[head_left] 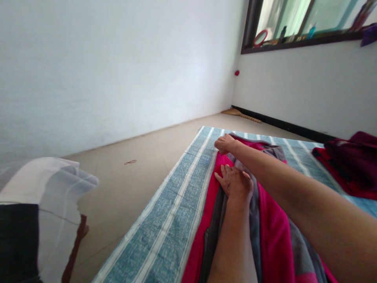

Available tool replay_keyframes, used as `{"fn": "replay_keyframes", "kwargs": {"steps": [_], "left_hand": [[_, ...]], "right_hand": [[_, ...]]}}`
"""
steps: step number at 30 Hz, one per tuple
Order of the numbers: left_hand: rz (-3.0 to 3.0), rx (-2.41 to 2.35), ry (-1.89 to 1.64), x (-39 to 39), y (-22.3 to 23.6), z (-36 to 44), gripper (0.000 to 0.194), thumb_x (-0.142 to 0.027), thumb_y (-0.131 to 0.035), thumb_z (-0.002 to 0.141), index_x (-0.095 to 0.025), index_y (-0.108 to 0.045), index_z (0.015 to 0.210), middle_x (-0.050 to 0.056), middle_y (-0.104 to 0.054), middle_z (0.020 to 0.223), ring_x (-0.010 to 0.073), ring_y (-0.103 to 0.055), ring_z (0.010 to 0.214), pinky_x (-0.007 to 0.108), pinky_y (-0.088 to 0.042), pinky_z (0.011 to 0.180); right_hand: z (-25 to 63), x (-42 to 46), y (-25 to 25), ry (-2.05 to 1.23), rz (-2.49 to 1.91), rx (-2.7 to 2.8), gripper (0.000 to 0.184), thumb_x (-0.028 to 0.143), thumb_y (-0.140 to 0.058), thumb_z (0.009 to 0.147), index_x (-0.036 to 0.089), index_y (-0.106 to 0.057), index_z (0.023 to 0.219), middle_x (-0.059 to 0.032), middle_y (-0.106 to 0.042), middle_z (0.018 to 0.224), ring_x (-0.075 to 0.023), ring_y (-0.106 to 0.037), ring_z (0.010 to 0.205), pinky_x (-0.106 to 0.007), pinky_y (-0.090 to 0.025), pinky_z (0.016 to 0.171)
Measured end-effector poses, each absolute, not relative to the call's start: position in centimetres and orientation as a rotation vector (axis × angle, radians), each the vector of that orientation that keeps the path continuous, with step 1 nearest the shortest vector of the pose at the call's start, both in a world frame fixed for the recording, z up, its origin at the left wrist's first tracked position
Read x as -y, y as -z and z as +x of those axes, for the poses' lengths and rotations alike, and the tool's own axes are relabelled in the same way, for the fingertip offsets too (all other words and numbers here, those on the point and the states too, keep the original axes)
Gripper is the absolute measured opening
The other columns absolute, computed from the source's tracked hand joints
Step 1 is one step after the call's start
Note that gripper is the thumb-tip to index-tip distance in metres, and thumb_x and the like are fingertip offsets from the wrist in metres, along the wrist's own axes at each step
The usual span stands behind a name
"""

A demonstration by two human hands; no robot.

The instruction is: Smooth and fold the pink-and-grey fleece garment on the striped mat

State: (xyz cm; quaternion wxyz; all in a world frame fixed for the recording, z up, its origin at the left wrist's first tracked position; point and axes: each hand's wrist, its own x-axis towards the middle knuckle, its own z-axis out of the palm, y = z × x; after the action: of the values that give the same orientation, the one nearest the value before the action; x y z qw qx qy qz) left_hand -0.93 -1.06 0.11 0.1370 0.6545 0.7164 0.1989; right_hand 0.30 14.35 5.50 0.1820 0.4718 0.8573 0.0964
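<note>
A pink and grey fleece garment [275, 232] lies stretched lengthwise over the blue and white striped cloth [165, 220]. My left hand [235, 181] rests on it with the palm down and the fingers spread. Farther away, my right hand [225, 144] is closed at the garment's far left edge, its fingers curled and partly hidden. My right forearm crosses above the garment and covers some of it. The garment's near end runs out of view at the bottom.
Folded dark red clothes [353, 165] lie at the right on the striped cloth. White sheer fabric [59, 236] hangs over something at the lower left. A broom [241, 114] lies on the floor by the corner. Small items, including a round mirror [260, 38], line the window sill.
</note>
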Motion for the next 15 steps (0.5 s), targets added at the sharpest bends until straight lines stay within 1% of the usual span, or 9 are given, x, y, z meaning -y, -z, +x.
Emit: {"fn": "replay_keyframes", "kwargs": {"steps": [3,5,7,9,11,13,15], "left_hand": [[1.923,-2.066,-0.561,1.3,-0.1,-1.1,0.041,-0.033,-0.043,0.087,-0.016,-0.058,0.121,0.014,-0.047,0.142,0.0281,-0.031,0.138,0.055,-0.020,0.113],[1.915,-2.092,-0.570,1.2,0.1,-1.0,0.041,-0.032,-0.042,0.087,-0.014,-0.059,0.120,0.015,-0.049,0.140,0.0281,-0.032,0.138,0.055,-0.020,0.113],[1.909,-2.123,-0.594,1.2,0.3,-0.8,0.041,-0.031,-0.042,0.087,-0.014,-0.060,0.119,0.014,-0.051,0.139,0.0282,-0.033,0.137,0.056,-0.021,0.113],[1.914,-2.128,-0.617,1.2,0.5,-0.7,0.040,-0.030,-0.042,0.087,-0.014,-0.061,0.118,0.014,-0.051,0.139,0.0290,-0.034,0.137,0.057,-0.022,0.112],[1.919,-2.119,-0.624,1.2,0.4,-0.7,0.041,-0.029,-0.042,0.087,-0.014,-0.061,0.119,0.015,-0.050,0.140,0.0299,-0.034,0.137,0.058,-0.023,0.112],[1.913,-2.119,-0.614,1.2,0.3,-0.8,0.042,-0.029,-0.042,0.087,-0.013,-0.060,0.121,0.016,-0.049,0.140,0.0303,-0.034,0.137,0.059,-0.023,0.112],[1.918,-2.111,-0.599,1.1,0.2,-0.9,0.043,-0.030,-0.042,0.087,-0.013,-0.059,0.122,0.016,-0.049,0.141,0.0303,-0.034,0.137,0.059,-0.022,0.112]], "right_hand": [[0.0,-14.0,-5.6,-0.288,1.321,-2.437,0.017,0.016,-0.065,0.082,0.012,-0.067,0.097,-0.0105,-0.068,0.103,-0.0244,-0.062,0.102,-0.048,-0.042,0.094],[-0.3,-13.5,-6.0,-0.288,1.291,-2.474,0.019,0.010,-0.064,0.079,0.011,-0.068,0.097,-0.0136,-0.068,0.105,-0.0273,-0.061,0.105,-0.048,-0.041,0.094],[-0.6,-12.9,-6.5,-0.263,1.236,-2.530,0.025,0.007,-0.062,0.077,0.013,-0.069,0.101,-0.0145,-0.066,0.111,-0.0284,-0.059,0.109,-0.045,-0.042,0.093],[-0.8,-12.3,-6.8,-0.205,1.178,-2.581,0.033,0.008,-0.061,0.078,0.019,-0.068,0.108,-0.0112,-0.065,0.117,-0.0262,-0.059,0.111,-0.039,-0.044,0.091],[-1.0,-11.8,-6.8,-0.131,1.143,-2.604,0.037,0.009,-0.062,0.078,0.023,-0.067,0.112,-0.0071,-0.065,0.118,-0.0232,-0.060,0.109,-0.032,-0.046,0.087],[-1.3,-11.5,-6.4,-0.046,1.160,-2.598,0.033,0.007,-0.066,0.074,0.023,-0.071,0.102,-0.0056,-0.069,0.109,-0.0221,-0.062,0.101,-0.029,-0.047,0.081],[-1.8,-11.5,-5.9,0.027,1.235,-2.589,0.023,0.004,-0.069,0.069,0.020,-0.074,0.085,-0.0055,-0.072,0.094,-0.0219,-0.065,0.091,-0.028,-0.048,0.076]]}}
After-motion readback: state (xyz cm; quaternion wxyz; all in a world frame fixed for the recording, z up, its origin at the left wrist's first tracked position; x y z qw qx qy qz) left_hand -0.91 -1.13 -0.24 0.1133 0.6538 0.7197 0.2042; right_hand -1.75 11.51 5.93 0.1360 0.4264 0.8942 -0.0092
